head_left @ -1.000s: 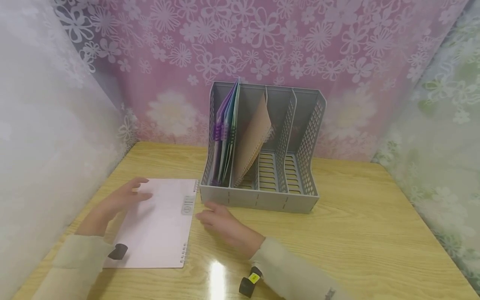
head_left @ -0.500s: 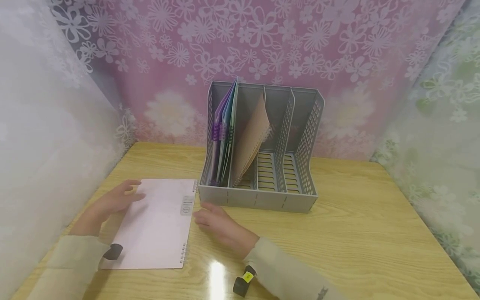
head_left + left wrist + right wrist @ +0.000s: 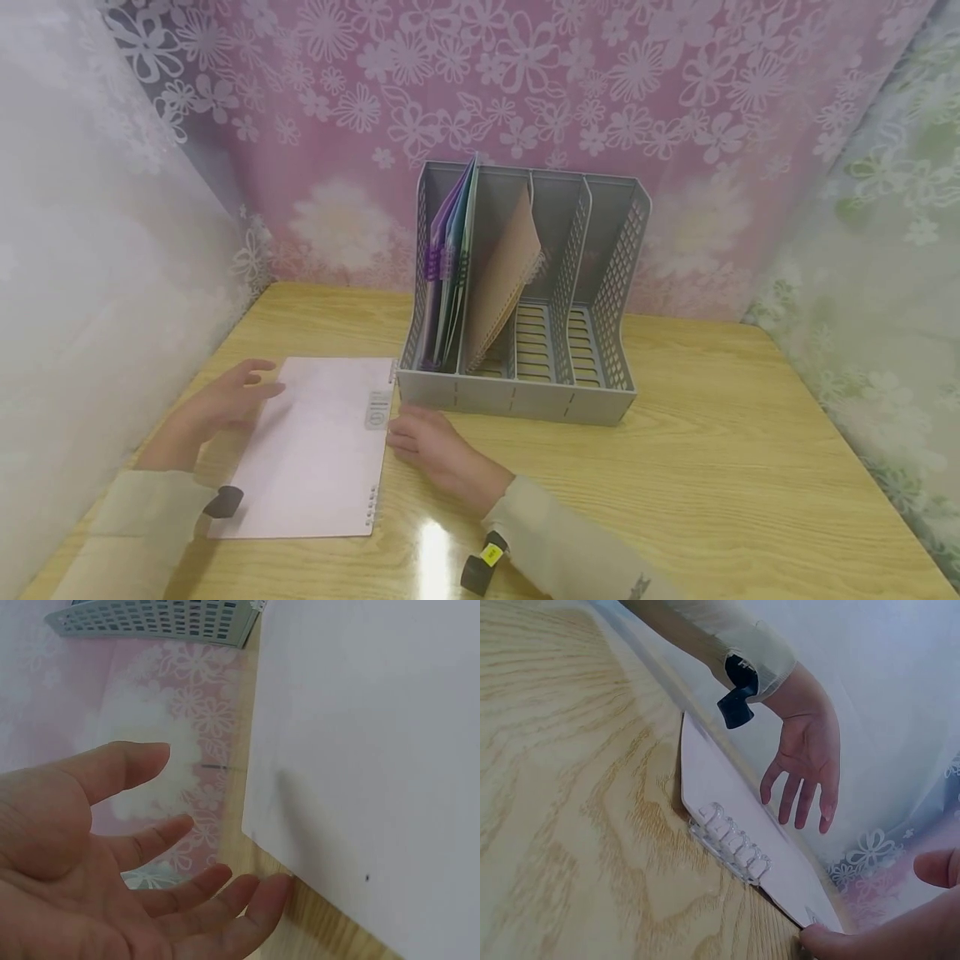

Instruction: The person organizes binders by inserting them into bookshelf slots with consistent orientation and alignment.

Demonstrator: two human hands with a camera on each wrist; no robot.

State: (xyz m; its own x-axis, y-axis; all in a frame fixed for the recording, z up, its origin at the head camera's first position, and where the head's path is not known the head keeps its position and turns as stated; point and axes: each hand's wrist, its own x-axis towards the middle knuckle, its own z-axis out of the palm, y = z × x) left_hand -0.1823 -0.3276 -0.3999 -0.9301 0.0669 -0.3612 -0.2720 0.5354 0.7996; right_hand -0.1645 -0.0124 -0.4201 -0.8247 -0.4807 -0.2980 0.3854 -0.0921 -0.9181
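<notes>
A pale pink ring-bound notebook (image 3: 315, 450) lies flat on the table, its clear rings along the right edge. My left hand (image 3: 228, 400) is at its upper left edge, fingers spread and thumb apart; in the left wrist view nothing is held by the left hand (image 3: 150, 877). At the notebook's right side is my right hand (image 3: 438, 450), its fingers loosely bent. The right wrist view has a fingertip of the right hand (image 3: 885, 930) touching the notebook's (image 3: 727, 787) ringed edge, with the thumb away from it.
A grey file organizer (image 3: 517, 400) with several slots stands behind the notebook, close to its upper right corner. Purple and green binders (image 3: 450, 258) fill its left slot, and a tan spiral notebook (image 3: 506, 283) leans in the second. Floral curtains (image 3: 480, 83) enclose the wooden table (image 3: 712, 450).
My right hand has shifted slightly left to the notebook's edge. The left hand has drawn a little leftward, and the pink notebook sits slightly further right than half a second ago.
</notes>
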